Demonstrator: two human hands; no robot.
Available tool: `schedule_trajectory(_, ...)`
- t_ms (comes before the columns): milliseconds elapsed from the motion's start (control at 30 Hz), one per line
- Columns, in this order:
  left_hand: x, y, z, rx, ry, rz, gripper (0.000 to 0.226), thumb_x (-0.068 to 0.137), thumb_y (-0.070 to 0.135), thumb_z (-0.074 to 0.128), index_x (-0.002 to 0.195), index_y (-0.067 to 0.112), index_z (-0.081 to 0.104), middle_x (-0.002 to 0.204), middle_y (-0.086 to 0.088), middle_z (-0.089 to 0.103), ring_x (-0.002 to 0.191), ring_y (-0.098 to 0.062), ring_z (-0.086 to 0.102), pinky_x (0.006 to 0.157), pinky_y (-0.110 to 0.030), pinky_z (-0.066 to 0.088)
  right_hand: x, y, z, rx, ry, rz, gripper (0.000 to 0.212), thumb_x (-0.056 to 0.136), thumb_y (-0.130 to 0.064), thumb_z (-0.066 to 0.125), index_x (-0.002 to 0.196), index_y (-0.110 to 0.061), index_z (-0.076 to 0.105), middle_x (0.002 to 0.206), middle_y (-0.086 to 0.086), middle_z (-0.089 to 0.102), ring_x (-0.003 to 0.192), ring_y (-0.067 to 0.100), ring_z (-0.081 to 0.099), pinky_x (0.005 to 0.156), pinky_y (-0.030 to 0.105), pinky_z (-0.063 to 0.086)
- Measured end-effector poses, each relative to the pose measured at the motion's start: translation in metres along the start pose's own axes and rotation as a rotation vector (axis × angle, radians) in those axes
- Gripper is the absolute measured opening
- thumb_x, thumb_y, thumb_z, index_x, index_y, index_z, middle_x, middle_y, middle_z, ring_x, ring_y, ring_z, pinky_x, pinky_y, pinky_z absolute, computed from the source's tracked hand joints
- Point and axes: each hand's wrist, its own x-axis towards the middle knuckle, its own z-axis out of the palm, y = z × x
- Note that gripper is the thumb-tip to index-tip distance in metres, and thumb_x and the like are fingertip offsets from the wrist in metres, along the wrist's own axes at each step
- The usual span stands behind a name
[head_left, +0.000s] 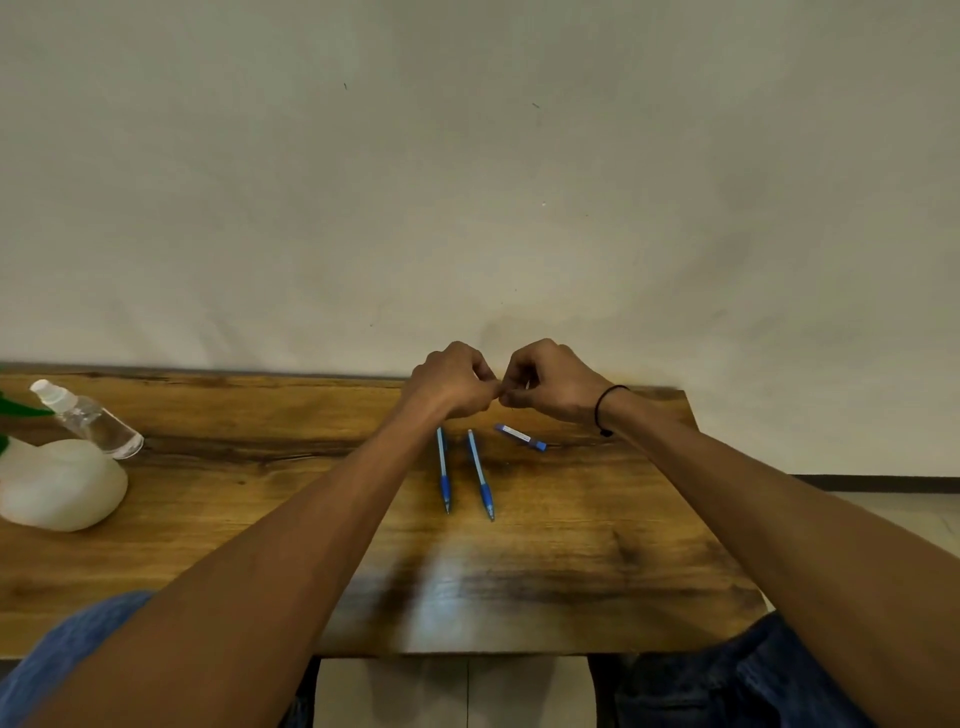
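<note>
Our left hand (452, 382) and right hand (550, 382) are together over the far middle of the tabletop (597, 545). The fingers of both are curled, and the thumbs and fingertips meet in a tight pinch. Whether something thin is clamped in that pinch is too small for us to tell. Just near of the hands and slightly to the right lies the small blue lead case (520, 437), flat on the wood and apart from both hands. The work looks like fine handling of a refill. To do it well, we judge that we should rest the wrists low and use only a light pinch. The hands should stay directly above the wood, so anything dropped lands beside the case rather than off the edge. Nearer to us lie two blue mechanical pencils, the left pencil (443, 470) and the right pencil (480, 475). They lie almost parallel with their tips toward us, not touching each other. The count is two pencils, one lead case and one dark wristband (602, 410) on the right wrist. At the far left are one clear spray bottle (91, 418) lying tilted, one white rounded object (62, 486) and a green leaf (21, 410).
</note>
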Motion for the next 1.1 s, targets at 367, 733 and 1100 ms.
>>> schedule_trajectory(367,0.013,-0.023,-0.004,-0.034,-0.044,-0.165,0.035,0.102,0.040,0.062,0.107,0.008,0.074,0.091,-0.005,0.076,0.087,-0.021,0.074,0.088,-0.039,0.062,-0.002,0.015,-0.011,0.216,0.013,0.113,0.006,0.091,-0.009,0.074,0.092,-0.003,0.072,0.080,0.009,0.077,0.077,0.021,0.074,0.063,0.028,0.061)
schedule_trajectory(733,0.024,-0.057,0.052,0.369,-0.096,-0.196,0.044,0.089,0.061,0.069,0.085,0.018,0.059,0.058,0.006,0.072,0.057,-0.008,0.070,0.066,-0.029,0.059,-0.003,0.012,-0.010,0.351,-0.026,0.158,0.008,0.090,-0.006,0.075,0.085,-0.005,0.070,0.077,0.011,0.077,0.070,0.016,0.071,0.064,0.028,0.058)
schedule_trajectory(1100,0.017,-0.048,0.064,0.123,-0.134,-0.236,0.032,0.088,0.039,0.081,0.089,0.014,0.061,0.061,0.002,0.074,0.048,-0.009,0.071,0.062,-0.028,0.063,-0.002,0.008,-0.009,0.373,-0.022,0.172,0.010,0.090,-0.008,0.075,0.092,0.001,0.071,0.081,0.012,0.078,0.073,0.018,0.070,0.066,0.030,0.058)
